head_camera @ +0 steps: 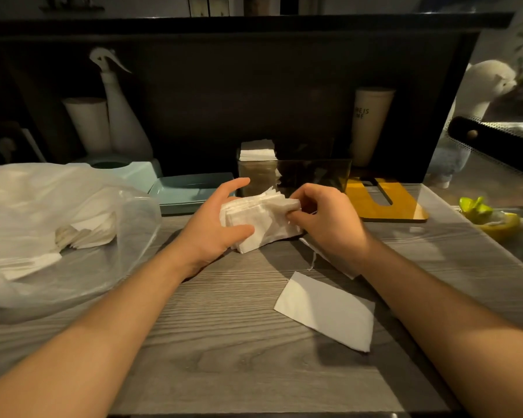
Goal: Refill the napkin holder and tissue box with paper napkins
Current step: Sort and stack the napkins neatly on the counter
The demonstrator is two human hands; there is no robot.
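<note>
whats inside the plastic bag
Loose white napkins show through the plastic bag, some fanned. How many there are, and anything beneath them, is hidden by the cloudy folds.

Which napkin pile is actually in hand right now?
The stack of napkins at centre, gripped by both the left hand and right hand. Others sit untouched.
</note>
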